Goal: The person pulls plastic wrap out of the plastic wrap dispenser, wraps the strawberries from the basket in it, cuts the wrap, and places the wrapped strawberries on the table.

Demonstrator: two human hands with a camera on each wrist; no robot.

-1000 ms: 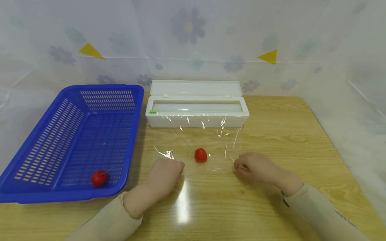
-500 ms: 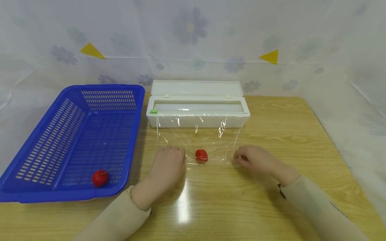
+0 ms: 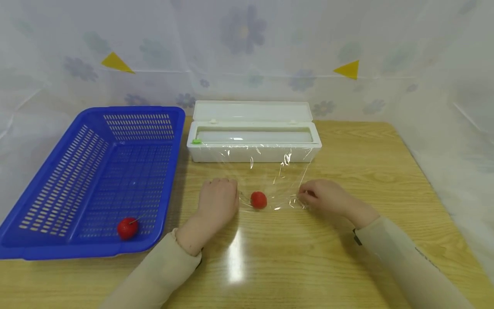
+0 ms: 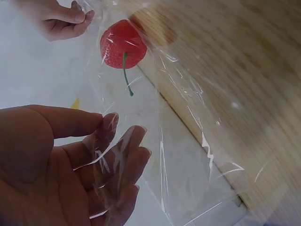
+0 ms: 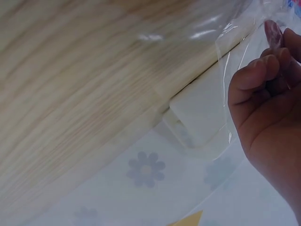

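A sheet of clear plastic wrap (image 3: 266,176) stretches forward from a white wrap dispenser box (image 3: 254,153), its lid tipped back. My left hand (image 3: 218,198) pinches the near left side of the wrap between thumb and forefinger. In the left wrist view the other fingers (image 4: 123,150) lie behind the film. My right hand (image 3: 324,196) pinches the near right corner. Between the hands sits a red cherry-like fruit (image 3: 258,200), seen with its thin green stem in the left wrist view (image 4: 123,44). Film lies over or around it; I cannot tell which.
On the left stands a blue slotted basket (image 3: 175,171) holding another red fruit (image 3: 127,228) with a stem. A small green slider (image 3: 197,141) sits at the box's left end. The wooden table (image 3: 293,266) backs onto a flowered curtain (image 3: 243,51).
Both hands have moved a little away from me, the left one also slightly right, drawing the wrap's near edge in around the fruit. The film has narrowed and creased on its left side.
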